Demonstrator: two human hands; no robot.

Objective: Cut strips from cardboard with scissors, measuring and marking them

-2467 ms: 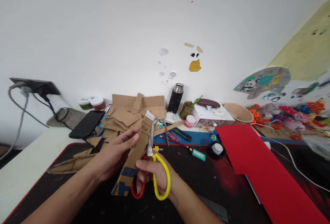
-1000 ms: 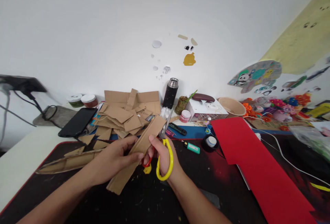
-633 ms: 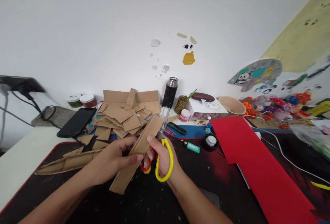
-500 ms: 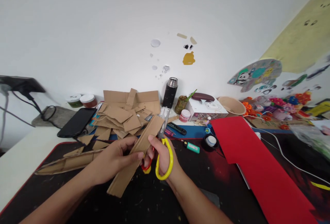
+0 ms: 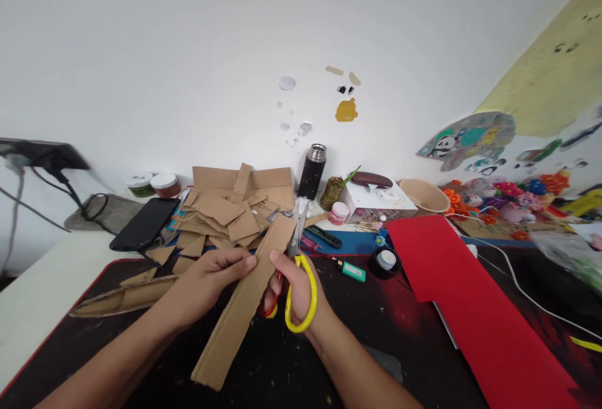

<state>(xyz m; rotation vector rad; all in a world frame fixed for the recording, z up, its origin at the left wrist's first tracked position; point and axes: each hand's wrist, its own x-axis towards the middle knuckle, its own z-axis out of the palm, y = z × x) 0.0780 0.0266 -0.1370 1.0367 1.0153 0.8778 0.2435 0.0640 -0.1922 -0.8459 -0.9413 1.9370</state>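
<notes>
A long brown cardboard strip (image 5: 235,318) slants across the middle, its lower end toward me. My left hand (image 5: 214,280) pinches its left edge, thumb on top and fingers partly hidden beneath. On the other side, my right hand (image 5: 301,293) grips scissors (image 5: 314,302) with yellow and red handles. The right thumb also presses on the strip's upper part. The scissor blades point away from me, slightly parted, beside the strip's upper right edge. Beyond my hands lies a heap of cut cardboard pieces (image 5: 216,211).
Red sheets (image 5: 470,308) cover the right side of the dark mat. A black flask (image 5: 313,174), a cutter knife (image 5: 324,236), a green lighter (image 5: 352,271) and a small black bowl (image 5: 376,265) stand or lie beyond my hands. At left is a black phone (image 5: 143,224).
The cardboard strip has shifted toward me, its lower end now nearer. My left thumb has moved back up to the strip's left edge. The scissor blades look slightly wider apart.
</notes>
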